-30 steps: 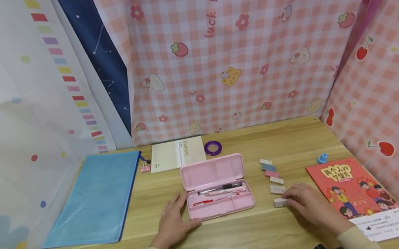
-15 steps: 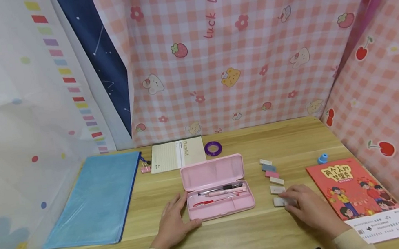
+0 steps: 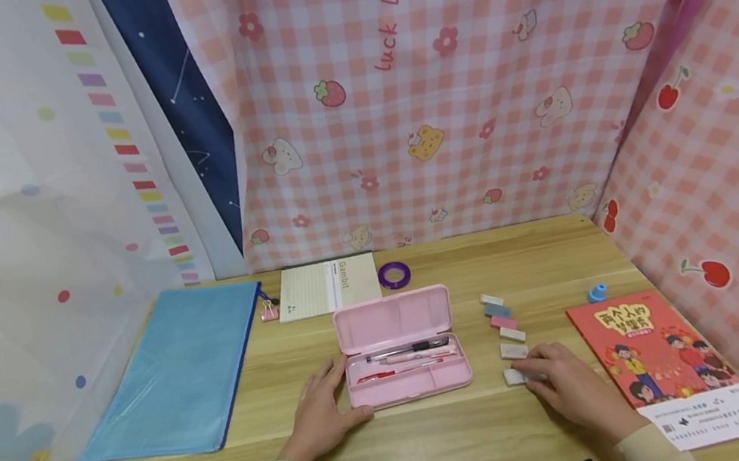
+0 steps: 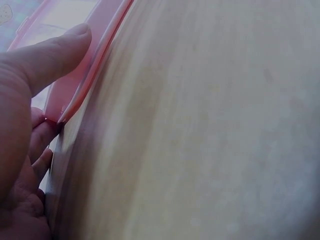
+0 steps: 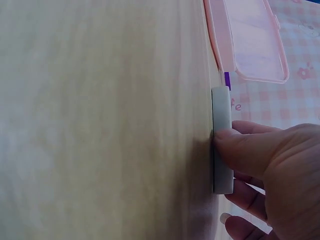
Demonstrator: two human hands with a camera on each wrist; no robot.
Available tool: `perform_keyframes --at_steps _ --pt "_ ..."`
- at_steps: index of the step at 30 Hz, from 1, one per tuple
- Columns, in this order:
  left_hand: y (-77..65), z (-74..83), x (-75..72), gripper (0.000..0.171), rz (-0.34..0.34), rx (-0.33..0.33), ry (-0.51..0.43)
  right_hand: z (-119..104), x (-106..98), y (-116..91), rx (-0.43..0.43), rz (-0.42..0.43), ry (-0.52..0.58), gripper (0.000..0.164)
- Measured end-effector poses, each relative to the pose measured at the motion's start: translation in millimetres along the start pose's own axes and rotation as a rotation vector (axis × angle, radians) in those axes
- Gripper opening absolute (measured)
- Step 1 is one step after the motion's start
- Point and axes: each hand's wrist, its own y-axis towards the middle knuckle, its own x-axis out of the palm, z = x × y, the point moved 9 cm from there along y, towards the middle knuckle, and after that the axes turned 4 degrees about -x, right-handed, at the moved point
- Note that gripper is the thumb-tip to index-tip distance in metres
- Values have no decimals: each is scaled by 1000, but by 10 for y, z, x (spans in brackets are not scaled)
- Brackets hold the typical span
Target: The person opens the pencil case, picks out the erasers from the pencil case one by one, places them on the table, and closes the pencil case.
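Note:
A pink pencil case (image 3: 410, 389) lies with its lid up in the head view, holding a black pen (image 3: 417, 347), a pale pink pen and a red pen (image 3: 386, 373). My left hand (image 3: 322, 414) holds its left end, thumb along the front edge and fingers at the side. On the right, my right hand (image 3: 568, 386) pinches a whitish eraser (image 5: 222, 110) lying on the table, thumb on its near side; fingers cover part of it. Beyond it runs a staggered column of erasers: whitish ones (image 3: 513, 351), a pink one (image 3: 504, 322) and a blue one (image 3: 498, 310).
A blue zip folder (image 3: 174, 374) lies at the left. Behind the case are a notepad (image 3: 311, 290), a pink binder clip (image 3: 269, 313) and a purple tape roll (image 3: 394, 275). A red booklet (image 3: 650, 350) and a small blue object (image 3: 598, 293) lie at the right.
My right hand has moved slightly left, and the eraser under its fingers has turned and shifted a little left. My left hand and the pencil case have stayed in place.

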Motion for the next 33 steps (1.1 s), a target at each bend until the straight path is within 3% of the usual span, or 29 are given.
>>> perform_keyframes --at_steps 7,11,15,18,26,29,33 --pt "-3 8 -4 102 5 -9 1 -14 -42 9 11 10 11 32" --pt "3 28 2 102 -2 -3 10 -79 -247 73 9 84 36 29" --pt "11 48 -11 102 5 7 3 -187 -557 308 -18 199 97 33" --pt "16 41 -28 101 12 2 0 -279 -663 588 -17 202 167 38" --pt "18 -10 -18 102 10 -6 1 -501 -421 1363 20 74 238 49" --pt "14 -21 -1 102 8 -7 -4 -541 -277 1518 65 16 253 50" --pt "12 -27 6 103 9 -5 -5 -597 -157 1572 85 -28 258 45"
